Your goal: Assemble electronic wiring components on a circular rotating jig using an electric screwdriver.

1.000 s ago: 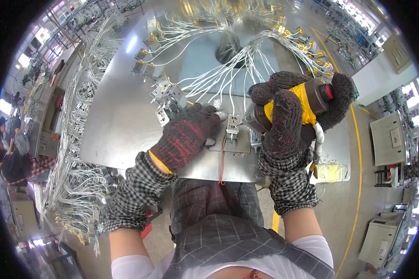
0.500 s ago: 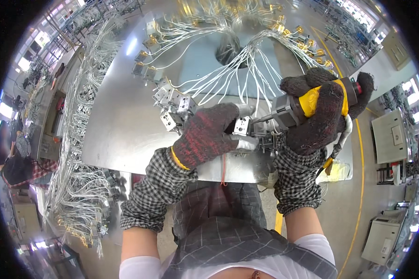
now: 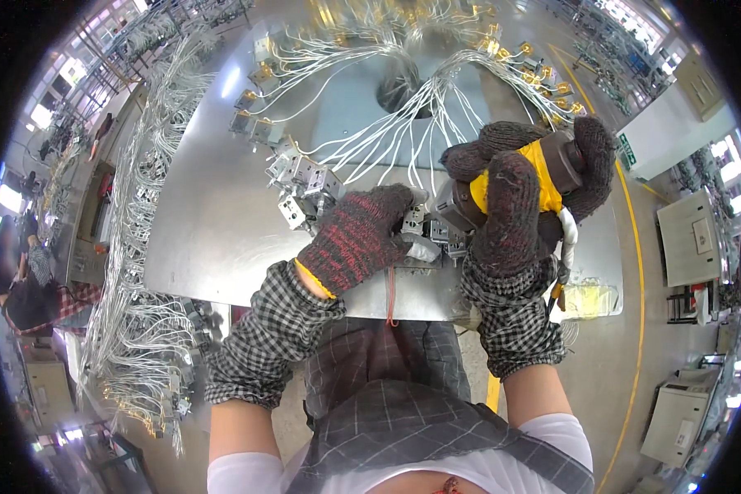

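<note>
Near the front of the metal table (image 3: 214, 247), my gloved left hand (image 3: 356, 240) pinches a small silver metal block (image 3: 413, 219) with round holes between taped thumb and finger. My right hand (image 3: 510, 210), also in a dark knit glove, is wrapped round a power screwdriver (image 3: 459, 206) with a grey head and yellow band. The tool lies on its side, its head close against the block's right side; its bit is hidden. Just below the tool's head sit darker metal pieces (image 3: 446, 233). More silver blocks (image 3: 291, 211) stand in a curved row left of my left hand.
White cables (image 3: 379, 152) fan out from a hole in the table to the blocks around it. A thick cable bundle (image 3: 132, 206) hangs at the left. A yellowish clear tray (image 3: 589, 298) lies at the right corner. Someone in a plaid sleeve (image 3: 78, 295) is far left.
My right hand has moved left with the screwdriver, so its head now sits nearer the block and the bit no longer shows. The left hand has shifted slightly left, still pinching the block.
</note>
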`<action>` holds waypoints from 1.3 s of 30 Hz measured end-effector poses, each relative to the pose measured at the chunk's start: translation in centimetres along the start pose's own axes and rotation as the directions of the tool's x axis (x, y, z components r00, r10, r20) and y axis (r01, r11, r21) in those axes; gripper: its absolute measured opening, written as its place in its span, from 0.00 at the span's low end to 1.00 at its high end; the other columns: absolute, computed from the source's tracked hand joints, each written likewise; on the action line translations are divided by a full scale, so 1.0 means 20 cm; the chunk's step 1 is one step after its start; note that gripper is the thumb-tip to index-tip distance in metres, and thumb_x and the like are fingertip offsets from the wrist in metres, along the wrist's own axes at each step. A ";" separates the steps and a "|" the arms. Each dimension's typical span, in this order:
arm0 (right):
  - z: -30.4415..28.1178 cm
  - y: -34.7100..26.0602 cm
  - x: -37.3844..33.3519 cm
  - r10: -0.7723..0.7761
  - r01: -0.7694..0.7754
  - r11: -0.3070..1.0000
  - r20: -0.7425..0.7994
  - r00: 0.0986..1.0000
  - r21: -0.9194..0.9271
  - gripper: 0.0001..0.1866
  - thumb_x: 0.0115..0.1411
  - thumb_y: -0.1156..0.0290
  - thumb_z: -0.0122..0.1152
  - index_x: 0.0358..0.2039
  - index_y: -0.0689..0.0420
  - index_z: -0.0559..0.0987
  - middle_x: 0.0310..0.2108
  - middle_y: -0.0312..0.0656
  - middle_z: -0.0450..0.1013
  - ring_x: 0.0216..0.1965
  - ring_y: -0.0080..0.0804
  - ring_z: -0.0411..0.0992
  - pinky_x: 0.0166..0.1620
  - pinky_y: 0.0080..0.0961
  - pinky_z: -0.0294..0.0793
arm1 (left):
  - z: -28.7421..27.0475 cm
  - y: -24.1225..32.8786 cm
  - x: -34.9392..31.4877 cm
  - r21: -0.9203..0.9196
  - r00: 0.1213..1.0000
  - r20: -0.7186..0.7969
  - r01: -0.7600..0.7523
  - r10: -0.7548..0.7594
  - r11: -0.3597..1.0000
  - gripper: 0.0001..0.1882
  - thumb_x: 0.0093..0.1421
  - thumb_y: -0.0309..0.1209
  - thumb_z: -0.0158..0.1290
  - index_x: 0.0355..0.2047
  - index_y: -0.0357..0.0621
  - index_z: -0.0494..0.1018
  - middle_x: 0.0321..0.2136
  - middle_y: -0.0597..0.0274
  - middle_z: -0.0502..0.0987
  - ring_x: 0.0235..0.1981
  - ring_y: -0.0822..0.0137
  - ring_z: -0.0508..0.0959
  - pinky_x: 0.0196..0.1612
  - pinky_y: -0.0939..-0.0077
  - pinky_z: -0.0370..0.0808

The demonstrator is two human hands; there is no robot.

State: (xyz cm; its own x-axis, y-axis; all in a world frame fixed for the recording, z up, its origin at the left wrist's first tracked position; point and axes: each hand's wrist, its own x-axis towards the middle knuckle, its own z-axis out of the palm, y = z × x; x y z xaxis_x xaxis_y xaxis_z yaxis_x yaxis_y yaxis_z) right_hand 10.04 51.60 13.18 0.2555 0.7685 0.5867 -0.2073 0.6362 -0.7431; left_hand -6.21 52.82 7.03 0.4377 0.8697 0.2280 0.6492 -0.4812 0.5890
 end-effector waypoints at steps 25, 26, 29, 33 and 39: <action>-0.15 0.10 0.12 -0.009 -0.007 0.940 0.044 0.999 0.341 0.39 0.59 0.75 0.63 0.67 0.49 0.52 0.33 0.48 0.75 0.30 0.36 0.77 0.32 0.36 0.81 | -0.03 0.05 -0.17 -0.377 0.966 -0.219 0.046 -0.137 0.925 0.31 0.50 0.36 0.71 0.53 0.39 0.74 0.42 0.53 0.80 0.41 0.63 0.81 0.44 0.72 0.78; -0.08 0.06 0.12 -0.204 0.198 0.967 0.023 0.979 0.161 0.38 0.59 0.74 0.62 0.66 0.51 0.53 0.32 0.48 0.76 0.28 0.35 0.77 0.28 0.36 0.80 | 0.01 0.05 -0.17 -0.396 0.948 -0.271 0.050 -0.168 0.917 0.31 0.49 0.36 0.71 0.52 0.40 0.75 0.41 0.53 0.80 0.40 0.62 0.82 0.43 0.72 0.78; -0.10 -0.03 0.18 -0.241 0.247 0.969 -0.182 0.953 0.011 0.32 0.63 0.63 0.60 0.62 0.56 0.57 0.32 0.49 0.77 0.25 0.30 0.73 0.29 0.33 0.78 | 0.01 0.16 -0.05 -0.197 0.951 -0.303 -0.002 -0.058 0.980 0.32 0.48 0.40 0.71 0.52 0.41 0.76 0.40 0.51 0.80 0.39 0.59 0.82 0.42 0.70 0.78; -0.10 0.00 0.18 -0.239 0.246 0.969 -0.154 0.959 0.023 0.33 0.62 0.65 0.60 0.63 0.56 0.56 0.32 0.51 0.77 0.25 0.33 0.74 0.31 0.34 0.79 | 0.11 0.00 -0.03 -0.394 0.936 -0.352 -0.121 -0.028 0.911 0.34 0.48 0.42 0.70 0.54 0.43 0.75 0.42 0.49 0.79 0.43 0.57 0.81 0.45 0.67 0.77; -0.14 0.02 0.20 -0.231 0.234 0.972 -0.103 0.968 0.022 0.37 0.60 0.68 0.61 0.65 0.57 0.53 0.31 0.53 0.77 0.25 0.41 0.76 0.35 0.38 0.81 | 0.09 0.07 0.06 -0.318 0.972 -0.232 -0.104 0.029 0.942 0.36 0.49 0.43 0.68 0.56 0.42 0.73 0.46 0.47 0.79 0.46 0.53 0.80 0.50 0.65 0.76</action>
State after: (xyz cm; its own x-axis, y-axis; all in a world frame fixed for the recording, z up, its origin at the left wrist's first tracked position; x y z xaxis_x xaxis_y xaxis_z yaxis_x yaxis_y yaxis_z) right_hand 13.71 54.82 14.33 0.3923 0.5897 0.7059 -0.1628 0.7998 -0.5777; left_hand -3.66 53.04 6.74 0.3008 0.8569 0.4186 0.3686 -0.5092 0.7777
